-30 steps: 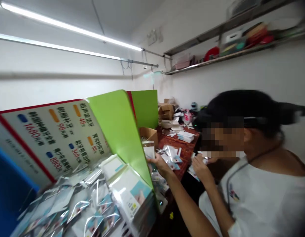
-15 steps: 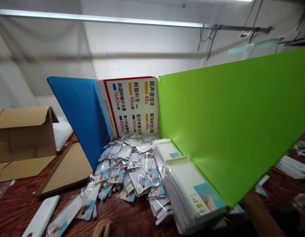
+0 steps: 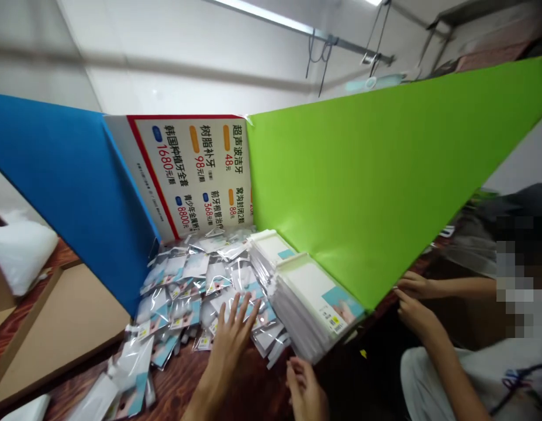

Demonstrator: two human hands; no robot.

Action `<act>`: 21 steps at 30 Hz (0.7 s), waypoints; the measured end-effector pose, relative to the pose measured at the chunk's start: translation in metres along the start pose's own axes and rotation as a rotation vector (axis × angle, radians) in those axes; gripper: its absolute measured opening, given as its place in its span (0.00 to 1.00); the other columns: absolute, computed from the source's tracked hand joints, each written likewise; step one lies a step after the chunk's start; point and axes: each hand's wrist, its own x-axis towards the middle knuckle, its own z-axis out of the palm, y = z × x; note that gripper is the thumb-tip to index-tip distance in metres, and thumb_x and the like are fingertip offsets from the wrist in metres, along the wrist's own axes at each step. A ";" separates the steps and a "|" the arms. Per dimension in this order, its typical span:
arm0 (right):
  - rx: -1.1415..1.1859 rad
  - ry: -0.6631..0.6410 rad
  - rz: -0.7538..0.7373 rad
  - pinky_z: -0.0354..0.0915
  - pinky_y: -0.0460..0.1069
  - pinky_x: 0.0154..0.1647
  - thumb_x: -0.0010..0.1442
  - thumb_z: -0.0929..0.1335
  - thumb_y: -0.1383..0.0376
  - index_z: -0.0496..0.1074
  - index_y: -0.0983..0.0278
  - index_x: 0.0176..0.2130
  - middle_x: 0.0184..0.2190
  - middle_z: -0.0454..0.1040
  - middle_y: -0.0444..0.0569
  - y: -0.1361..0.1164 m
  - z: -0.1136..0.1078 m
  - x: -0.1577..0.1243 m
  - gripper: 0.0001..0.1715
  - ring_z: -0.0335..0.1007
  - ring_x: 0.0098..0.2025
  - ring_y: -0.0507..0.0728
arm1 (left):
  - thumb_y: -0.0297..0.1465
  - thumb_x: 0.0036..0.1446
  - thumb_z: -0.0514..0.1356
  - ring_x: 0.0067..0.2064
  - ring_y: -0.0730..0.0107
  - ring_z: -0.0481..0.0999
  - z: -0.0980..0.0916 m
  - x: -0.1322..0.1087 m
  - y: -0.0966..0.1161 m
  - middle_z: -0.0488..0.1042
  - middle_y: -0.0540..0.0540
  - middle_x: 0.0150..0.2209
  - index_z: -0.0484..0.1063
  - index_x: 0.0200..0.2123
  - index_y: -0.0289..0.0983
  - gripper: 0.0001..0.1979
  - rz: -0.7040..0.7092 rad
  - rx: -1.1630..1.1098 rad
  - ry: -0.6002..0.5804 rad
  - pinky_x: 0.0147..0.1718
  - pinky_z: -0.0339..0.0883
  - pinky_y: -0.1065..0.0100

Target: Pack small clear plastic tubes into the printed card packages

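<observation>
My left hand (image 3: pixel 232 332) lies flat with fingers spread on a heap of small clear plastic packets (image 3: pixel 196 286) with blue-and-white cards inside. My right hand (image 3: pixel 304 389) hovers low by the table edge, fingers loosely curled, close to the front of a tall stack of white flat packs (image 3: pixel 310 298); nothing shows in it. The heap and the stack sit in a bay walled by a blue board (image 3: pixel 73 193), a printed price sign (image 3: pixel 196 172) and a green board (image 3: pixel 376 181).
A co-worker sits at the right behind the green board, both of that person's hands (image 3: pixel 413 298) at its lower edge. Flat brown cardboard (image 3: pixel 64 327) and a white bag (image 3: pixel 20 251) lie at the left on the dark red wooden table (image 3: pixel 183 386).
My view has swung from the co-worker back down onto the bay. My left hand has come forward onto the packet heap, and my right hand has come into view.
</observation>
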 end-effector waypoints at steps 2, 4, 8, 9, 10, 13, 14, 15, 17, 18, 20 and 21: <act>0.232 -0.027 0.114 0.72 0.53 0.25 0.40 0.75 0.36 0.74 0.63 0.44 0.40 0.81 0.58 0.004 0.026 0.007 0.43 0.79 0.33 0.65 | 0.21 0.53 0.59 0.70 0.30 0.54 0.003 0.030 0.010 0.54 0.38 0.73 0.49 0.72 0.44 0.44 0.008 0.120 -0.107 0.58 0.62 0.28; 0.416 -0.008 0.193 0.72 0.51 0.26 0.35 0.78 0.39 0.71 0.63 0.45 0.38 0.81 0.55 0.007 0.048 0.012 0.46 0.78 0.33 0.63 | 0.19 0.52 0.59 0.67 0.25 0.60 0.012 0.044 0.013 0.58 0.37 0.71 0.57 0.69 0.45 0.42 0.014 0.188 -0.146 0.53 0.67 0.28; 0.500 0.078 0.238 0.62 0.43 0.18 0.37 0.78 0.38 0.70 0.63 0.41 0.26 0.77 0.44 0.005 0.071 0.020 0.43 0.71 0.24 0.53 | 0.21 0.56 0.58 0.62 0.29 0.70 0.028 0.044 -0.001 0.67 0.41 0.67 0.61 0.67 0.50 0.37 0.059 0.193 -0.083 0.49 0.73 0.32; 0.471 0.067 0.227 0.55 0.41 0.15 0.38 0.77 0.37 0.70 0.63 0.39 0.23 0.74 0.42 0.003 0.074 0.022 0.41 0.66 0.20 0.50 | 0.22 0.58 0.58 0.62 0.31 0.70 0.029 0.042 -0.006 0.68 0.42 0.66 0.61 0.67 0.51 0.35 0.073 0.192 -0.067 0.48 0.74 0.34; 0.441 0.048 0.210 0.49 0.40 0.13 0.38 0.77 0.36 0.70 0.64 0.37 0.20 0.72 0.40 0.000 0.075 0.024 0.41 0.61 0.17 0.48 | 0.24 0.60 0.58 0.61 0.33 0.71 0.030 0.040 -0.011 0.68 0.42 0.66 0.61 0.67 0.51 0.34 0.087 0.194 -0.054 0.47 0.75 0.36; 0.403 -0.032 0.136 0.42 0.40 0.14 0.39 0.76 0.35 0.70 0.65 0.32 0.17 0.69 0.39 -0.008 0.074 0.027 0.39 0.53 0.14 0.45 | 0.25 0.62 0.56 0.61 0.38 0.72 0.027 0.035 -0.026 0.68 0.43 0.67 0.59 0.68 0.52 0.33 0.118 0.215 -0.038 0.47 0.77 0.42; 0.404 -0.039 0.113 0.43 0.40 0.14 0.40 0.76 0.36 0.70 0.65 0.31 0.17 0.70 0.40 -0.008 0.072 0.027 0.38 0.53 0.15 0.45 | 0.25 0.62 0.56 0.62 0.40 0.72 0.025 0.033 -0.030 0.67 0.44 0.67 0.58 0.68 0.53 0.33 0.128 0.224 -0.038 0.47 0.77 0.43; 0.402 -0.032 0.096 0.44 0.41 0.15 0.41 0.76 0.37 0.70 0.65 0.30 0.18 0.71 0.40 -0.006 0.070 0.026 0.36 0.53 0.15 0.45 | 0.25 0.62 0.56 0.62 0.42 0.72 0.024 0.030 -0.033 0.67 0.45 0.67 0.58 0.68 0.53 0.33 0.137 0.232 -0.041 0.48 0.76 0.44; 0.386 0.005 0.084 0.47 0.42 0.15 0.42 0.76 0.38 0.70 0.65 0.27 0.17 0.71 0.41 0.003 0.064 0.021 0.35 0.54 0.15 0.46 | 0.27 0.64 0.55 0.62 0.46 0.72 0.018 0.020 -0.035 0.67 0.46 0.67 0.59 0.67 0.55 0.31 0.170 0.254 -0.034 0.48 0.76 0.47; 0.378 0.026 0.093 0.50 0.43 0.16 0.40 0.76 0.37 0.71 0.64 0.26 0.16 0.70 0.41 0.010 0.060 0.018 0.35 0.56 0.15 0.47 | 0.29 0.65 0.55 0.62 0.48 0.73 0.015 0.012 -0.035 0.66 0.48 0.68 0.60 0.67 0.55 0.29 0.197 0.267 -0.015 0.48 0.75 0.48; 0.380 0.079 0.118 0.61 0.45 0.20 0.34 0.77 0.36 0.75 0.64 0.28 0.18 0.74 0.44 0.025 0.050 0.008 0.37 0.66 0.19 0.53 | 0.34 0.67 0.54 0.61 0.50 0.73 0.008 -0.009 -0.030 0.62 0.50 0.70 0.60 0.66 0.55 0.26 0.255 0.288 0.069 0.49 0.73 0.51; 0.381 0.108 0.129 0.66 0.47 0.25 0.33 0.78 0.37 0.77 0.64 0.31 0.21 0.78 0.47 0.032 0.044 0.002 0.38 0.72 0.24 0.56 | 0.37 0.67 0.54 0.61 0.51 0.72 0.006 -0.021 -0.025 0.59 0.51 0.71 0.61 0.66 0.55 0.25 0.282 0.295 0.129 0.50 0.71 0.52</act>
